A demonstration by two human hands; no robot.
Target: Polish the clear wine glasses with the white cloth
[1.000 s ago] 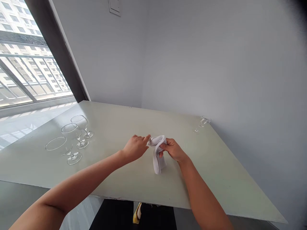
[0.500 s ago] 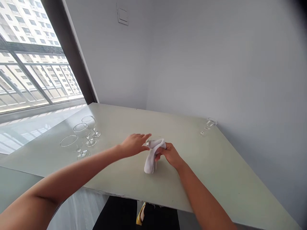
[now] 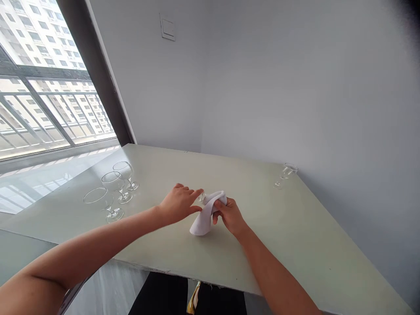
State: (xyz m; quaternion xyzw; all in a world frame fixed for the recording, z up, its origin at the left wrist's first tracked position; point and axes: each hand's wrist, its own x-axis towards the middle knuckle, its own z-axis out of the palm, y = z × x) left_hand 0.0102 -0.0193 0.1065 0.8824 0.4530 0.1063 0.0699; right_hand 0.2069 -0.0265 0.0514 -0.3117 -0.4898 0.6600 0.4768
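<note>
Above the near middle of the table, my right hand is closed around a folded white cloth, with its thumb on top. One end of the cloth hangs down to the left. A small clear glass piece shows at the cloth's left side; the cloth and fingers hide the rest, so its full shape cannot be made out. My left hand is open beside it, thumb and fingers apart, the fingertips close to the glass piece. Whether they touch it is unclear.
Three stemmed glasses, a near one, a middle one and a far one, stand upright on the left. Another clear glass stands at the far right by the wall. The pale tabletop ends just before my legs.
My left hand has shifted slightly left, its fingers and thumb still apart. The hanging end of the cloth has swung left and spread wider. My right hand keeps its hold.
</note>
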